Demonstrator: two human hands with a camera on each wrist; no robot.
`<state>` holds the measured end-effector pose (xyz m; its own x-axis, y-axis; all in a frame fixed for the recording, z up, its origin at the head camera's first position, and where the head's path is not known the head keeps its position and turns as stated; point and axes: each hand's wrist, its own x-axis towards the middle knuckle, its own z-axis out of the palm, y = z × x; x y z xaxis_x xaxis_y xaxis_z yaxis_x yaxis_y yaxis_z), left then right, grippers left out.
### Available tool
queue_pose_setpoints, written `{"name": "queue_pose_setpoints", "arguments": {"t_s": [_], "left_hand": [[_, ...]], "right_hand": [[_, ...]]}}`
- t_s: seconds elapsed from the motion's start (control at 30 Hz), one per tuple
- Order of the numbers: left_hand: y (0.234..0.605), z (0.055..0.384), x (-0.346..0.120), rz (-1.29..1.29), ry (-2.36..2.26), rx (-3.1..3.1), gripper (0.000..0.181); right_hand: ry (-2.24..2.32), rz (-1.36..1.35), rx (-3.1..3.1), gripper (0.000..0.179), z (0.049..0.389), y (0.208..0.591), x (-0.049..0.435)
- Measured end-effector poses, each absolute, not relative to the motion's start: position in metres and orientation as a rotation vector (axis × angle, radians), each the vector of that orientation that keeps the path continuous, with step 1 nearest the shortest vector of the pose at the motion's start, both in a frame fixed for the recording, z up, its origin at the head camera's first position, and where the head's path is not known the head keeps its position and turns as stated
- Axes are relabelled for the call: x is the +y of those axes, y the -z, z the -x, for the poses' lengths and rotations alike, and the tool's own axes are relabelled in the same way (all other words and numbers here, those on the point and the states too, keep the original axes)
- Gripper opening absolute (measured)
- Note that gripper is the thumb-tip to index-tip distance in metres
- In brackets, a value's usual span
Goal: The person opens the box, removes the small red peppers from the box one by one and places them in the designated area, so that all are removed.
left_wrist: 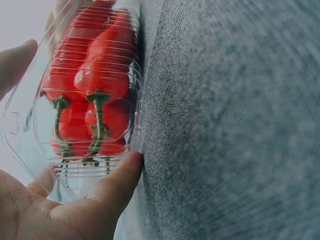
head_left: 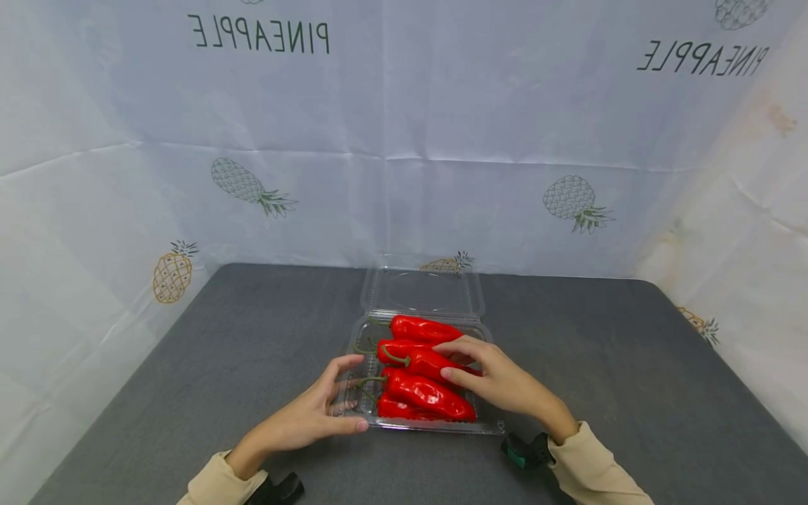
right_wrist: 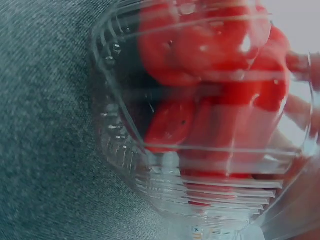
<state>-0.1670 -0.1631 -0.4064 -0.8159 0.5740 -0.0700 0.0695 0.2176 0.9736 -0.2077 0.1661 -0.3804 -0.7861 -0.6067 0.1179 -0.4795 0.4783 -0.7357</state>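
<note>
Several glossy red peppers (head_left: 429,394) with green stems lie in a clear plastic clamshell container (head_left: 435,426) in the head view. My right hand (head_left: 499,372) grips one red pepper (head_left: 426,363) near its right end, thumb on the near side and fingers on the far side. At the container's left side my left hand (head_left: 309,414) is spread, thumb and fingers apart, some fingers seen through the clear plastic. In the left wrist view its thumb (left_wrist: 117,182) lies against the ribbed wall. Through the plastic, the right wrist view shows red peppers (right_wrist: 220,45) and part of the right hand.
The container's transparent lid (head_left: 423,291) stands folded back behind it, near the far edge of the dark grey table (head_left: 284,315). A white cloth (head_left: 442,105) printed with pineapples hangs behind and around the table.
</note>
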Motion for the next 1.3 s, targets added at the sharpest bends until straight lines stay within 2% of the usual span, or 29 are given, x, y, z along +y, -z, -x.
{"name": "queue_pose_setpoints", "arguments": {"t_s": [0.73, 1.3], "left_hand": [[0.407, 0.168, -0.163, -0.606, -1.632, 2.079, 0.086], [0.407, 0.168, -0.163, -0.611, -1.635, 2.08, 0.086]], "right_hand": [[1.184, 0.953, 2.523, 0.05, 0.207, 0.379, 0.168], [1.405, 0.784, 2.484, 0.056, 0.205, 0.36, 0.175]]}}
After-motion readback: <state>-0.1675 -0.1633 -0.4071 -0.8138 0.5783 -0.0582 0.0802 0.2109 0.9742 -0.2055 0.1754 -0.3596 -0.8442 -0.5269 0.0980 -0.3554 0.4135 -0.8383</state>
